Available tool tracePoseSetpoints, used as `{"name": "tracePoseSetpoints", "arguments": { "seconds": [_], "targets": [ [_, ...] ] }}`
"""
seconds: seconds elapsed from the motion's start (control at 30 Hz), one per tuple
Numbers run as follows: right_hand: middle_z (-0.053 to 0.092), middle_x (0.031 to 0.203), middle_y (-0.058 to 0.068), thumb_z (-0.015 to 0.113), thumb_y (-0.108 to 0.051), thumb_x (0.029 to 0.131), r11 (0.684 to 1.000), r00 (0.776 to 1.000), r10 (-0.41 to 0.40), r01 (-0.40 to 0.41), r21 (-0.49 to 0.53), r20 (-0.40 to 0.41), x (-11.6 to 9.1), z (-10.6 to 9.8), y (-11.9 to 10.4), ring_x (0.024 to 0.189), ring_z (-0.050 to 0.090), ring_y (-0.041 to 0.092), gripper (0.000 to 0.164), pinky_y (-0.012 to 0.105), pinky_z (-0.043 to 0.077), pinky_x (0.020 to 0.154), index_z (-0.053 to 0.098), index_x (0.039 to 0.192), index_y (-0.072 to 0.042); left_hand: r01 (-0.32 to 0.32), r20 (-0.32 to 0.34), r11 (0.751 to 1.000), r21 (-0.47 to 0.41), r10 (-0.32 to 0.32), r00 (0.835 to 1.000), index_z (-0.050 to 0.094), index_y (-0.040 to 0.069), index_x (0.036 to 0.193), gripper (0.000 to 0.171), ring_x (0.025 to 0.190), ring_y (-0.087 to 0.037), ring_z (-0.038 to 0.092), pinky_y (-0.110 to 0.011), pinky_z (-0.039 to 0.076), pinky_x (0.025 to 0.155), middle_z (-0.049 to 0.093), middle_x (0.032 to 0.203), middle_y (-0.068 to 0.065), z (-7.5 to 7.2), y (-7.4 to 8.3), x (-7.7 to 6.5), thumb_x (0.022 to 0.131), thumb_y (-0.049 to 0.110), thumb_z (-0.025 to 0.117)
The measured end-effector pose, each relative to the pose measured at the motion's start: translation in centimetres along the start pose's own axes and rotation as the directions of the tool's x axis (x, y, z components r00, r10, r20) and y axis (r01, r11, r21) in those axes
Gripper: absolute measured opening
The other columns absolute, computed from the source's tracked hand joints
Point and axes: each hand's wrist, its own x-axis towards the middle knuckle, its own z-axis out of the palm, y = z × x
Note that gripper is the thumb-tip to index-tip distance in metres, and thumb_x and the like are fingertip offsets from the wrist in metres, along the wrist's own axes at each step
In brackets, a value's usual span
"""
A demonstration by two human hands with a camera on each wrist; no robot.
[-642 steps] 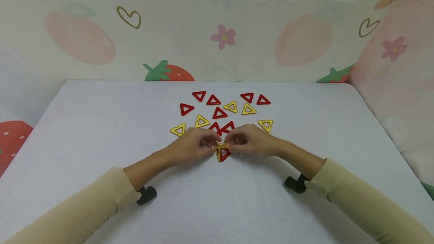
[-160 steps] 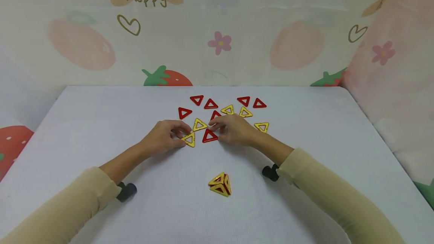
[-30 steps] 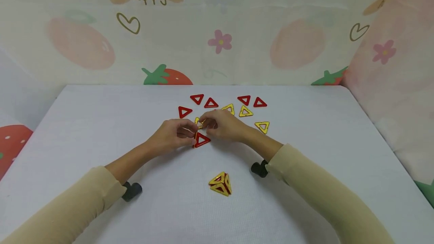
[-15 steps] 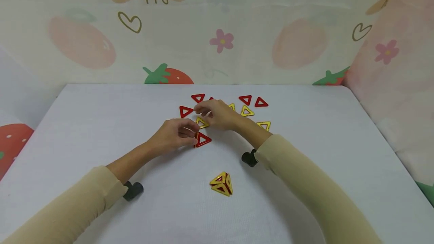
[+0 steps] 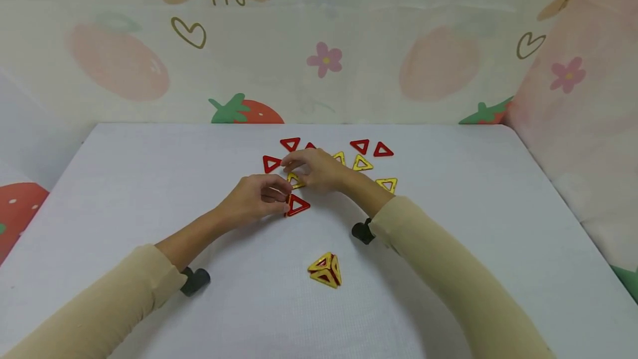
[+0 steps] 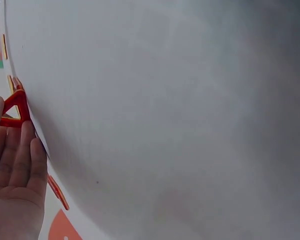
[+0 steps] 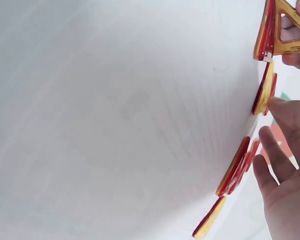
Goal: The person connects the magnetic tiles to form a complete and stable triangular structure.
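My left hand pinches an upright triangular tile between thumb and fingers. That tile's red face shows in the left wrist view and its yellow face in the right wrist view. A flat red triangular tile lies against its foot. My right hand reaches over a yellow triangular tile, thumb and fingers apart, fingertips close by another red tile. In the right wrist view the right thumb overlaps the edge of a tile. A small yellow-and-red pyramid of tiles stands nearer the front.
More loose tiles lie at the back: a red tile, a yellow tile and several others, some partly hidden behind the right hand. The white table ends at a patterned cloth backdrop.
Since the earliest frame, the pyramid has come to stand at the front. The left hand has raised a tile beside a red one. The right hand has left that red tile, moving up and left.
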Motion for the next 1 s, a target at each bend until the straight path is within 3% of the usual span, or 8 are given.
{"name": "tracePoseSetpoints", "arguments": {
  "seconds": [0.67, 1.0],
  "targets": [
    [0.069, 0.122, 0.001, 0.064, -0.002, 0.093, 0.990, 0.999, -0.040, 0.042, -0.131, 0.016, -0.8, 0.1, 1.0, 0.116, 0.059, 0.016, 0.040, 0.030, 0.048, 0.096, 0.061, 0.133, -0.007, 0.034, 0.003, 0.999, 0.005, -0.034, 0.999, 0.066, 0.000, 0.117, 0.034, 0.102, -0.025, 0.070, -0.037, 0.055, 0.090, 0.069, 0.113, -0.011, 0.0, 0.0, 0.1, 0.086, 0.006, 0.077],
    [0.071, 0.119, 0.002, 0.065, -0.003, 0.093, 0.984, 0.997, -0.071, 0.069, -0.162, -0.006, -2.0, 0.1, 1.3, 0.118, 0.061, 0.015, 0.036, 0.031, 0.046, 0.101, 0.063, 0.129, -0.006, 0.051, 0.006, 0.999, 0.001, -0.051, 0.999, 0.066, 0.001, 0.118, 0.034, 0.103, -0.025, 0.070, -0.036, 0.055, 0.091, 0.068, 0.115, -0.011, 0.0, 0.1, 0.0, 0.087, 0.007, 0.076]
  ]
}}
